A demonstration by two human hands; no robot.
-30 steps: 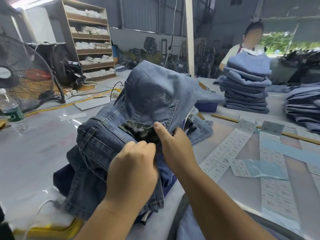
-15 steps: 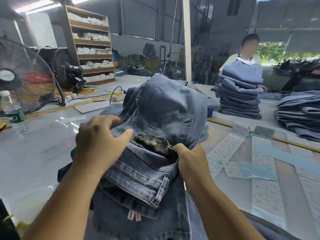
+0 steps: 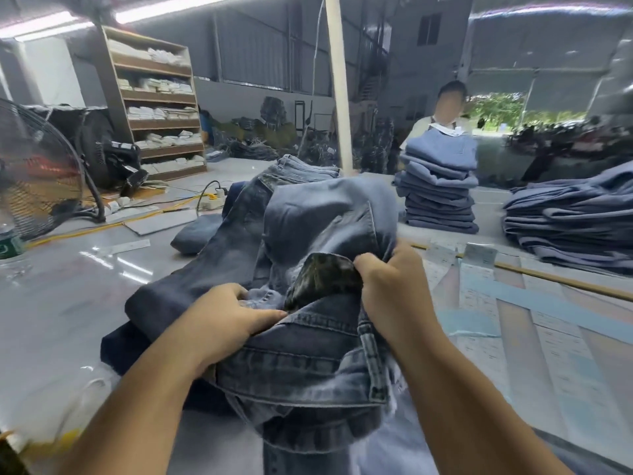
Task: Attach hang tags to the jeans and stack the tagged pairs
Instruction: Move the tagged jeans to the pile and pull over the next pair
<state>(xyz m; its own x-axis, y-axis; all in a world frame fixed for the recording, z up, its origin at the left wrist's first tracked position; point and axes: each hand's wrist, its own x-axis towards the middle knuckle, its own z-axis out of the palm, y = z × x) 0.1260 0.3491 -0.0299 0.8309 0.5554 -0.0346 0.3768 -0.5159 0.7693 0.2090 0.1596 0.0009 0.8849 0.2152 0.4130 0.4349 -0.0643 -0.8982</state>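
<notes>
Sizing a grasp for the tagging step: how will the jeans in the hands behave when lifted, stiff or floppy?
Likely floppy: the jeans drape and fold over the pile while the left hand and right hand bunch the fabric. Probably heavy for cloth: several thick denim layers hang over the table edge. Unlikely to slip: the coarse weave and raised seams give grip.

I've got the jeans [image 3: 308, 286] heaped mid-table [image 3: 68, 286], w/ label sheets [image 3: 548, 337] to the right. Fan [image 3: 34, 173] far left, shelf [image 3: 157, 108] behind it. Two stacks [image 3: 440, 186] back right (a person [image 3: 445, 114] behind the nearer one).
</notes>
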